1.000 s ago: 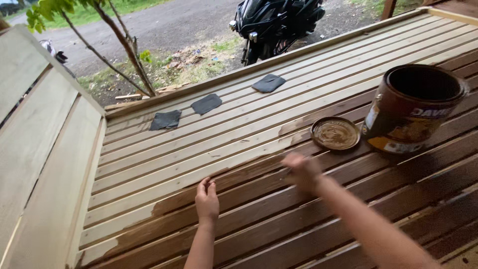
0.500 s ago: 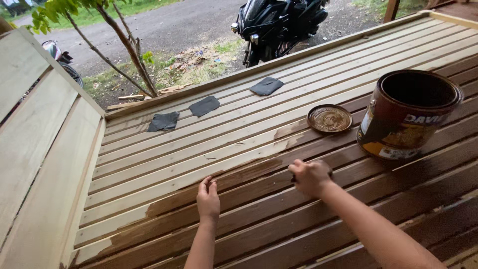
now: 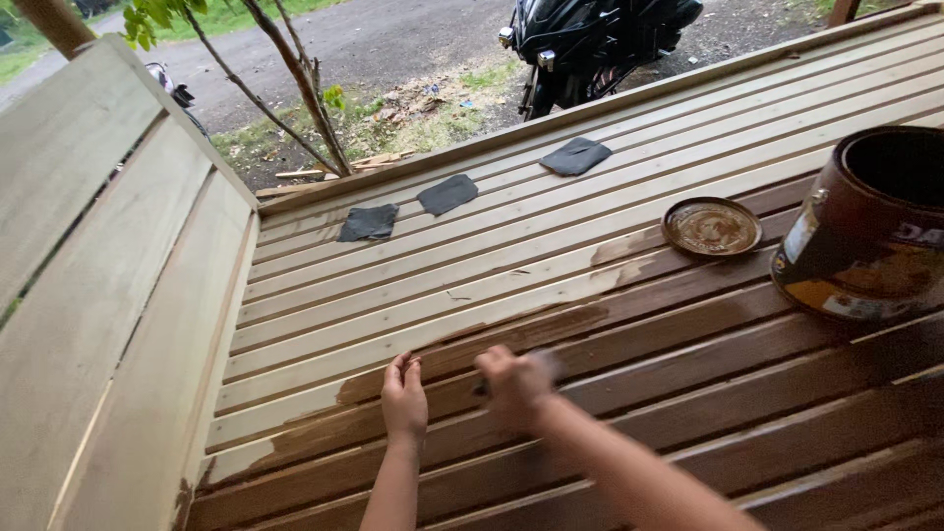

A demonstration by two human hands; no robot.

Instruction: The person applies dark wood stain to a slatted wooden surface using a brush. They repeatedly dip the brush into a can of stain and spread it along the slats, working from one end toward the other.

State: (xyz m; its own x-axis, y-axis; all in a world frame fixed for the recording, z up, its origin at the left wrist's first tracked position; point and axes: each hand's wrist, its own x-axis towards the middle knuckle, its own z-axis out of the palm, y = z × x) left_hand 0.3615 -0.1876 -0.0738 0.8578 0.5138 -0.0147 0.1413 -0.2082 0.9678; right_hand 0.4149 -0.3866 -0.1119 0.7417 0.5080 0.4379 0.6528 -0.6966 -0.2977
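The slatted wooden panel (image 3: 551,265), half stained brown, lies under both hands. The left hand (image 3: 404,401) rests fingers together on a stained slat; the blurred right hand (image 3: 515,385) beside it is fisted, on what I cannot tell. The open brown stain tin (image 3: 870,231) shows a dark inside, its round lid (image 3: 711,226) just beside. Three dark sanding pads (image 3: 447,194) lie farther up, and a black motorcycle (image 3: 590,44) stands beyond the edge.

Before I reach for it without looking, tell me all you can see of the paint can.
The can is a round metal tin, dark brown outside and smeared with drips. It stands open, its mouth dark, so the contents cannot be seen. It looks tilted in this view. It sits on the stained slats at the right edge, partly cut off. Its round lid lies flat just to its left. Neither hand touches it.
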